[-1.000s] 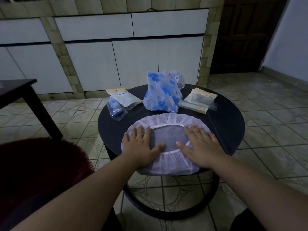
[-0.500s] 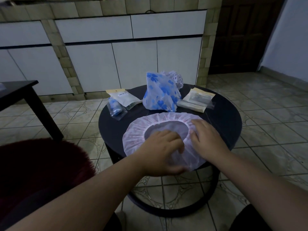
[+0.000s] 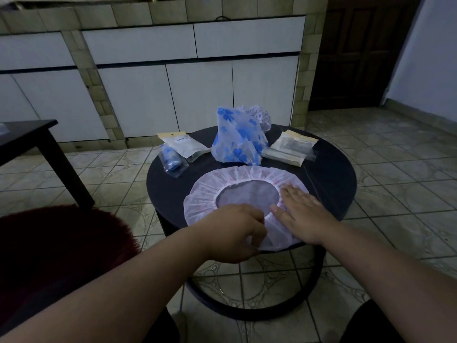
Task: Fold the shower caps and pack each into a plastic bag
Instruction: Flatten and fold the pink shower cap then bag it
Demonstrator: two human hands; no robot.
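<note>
A white shower cap (image 3: 210, 191) with a pink elastic ring lies spread flat, opening up, on the near half of the round black table (image 3: 331, 174). My right hand (image 3: 300, 214) rests flat on its right side, fingers straight. My left hand (image 3: 235, 231) has curled fingers that pinch the cap's near edge at the table's front. Behind the cap stands a blue-flowered shower cap (image 3: 237, 139), bunched into a cone. A stack of plastic bags (image 3: 291, 147) lies at the back right.
At the table's back left lie a packed bag with a rolled blue cap (image 3: 171, 158) and a flat white packet (image 3: 184, 142). A dark side table (image 3: 37, 144) stands to the left, a dark red fuzzy seat (image 3: 61, 243) near left. White cabinets line the wall behind.
My left hand left the cap's left side, moved toward the near middle edge and curled onto it. My right hand stayed flat on the right side.
</note>
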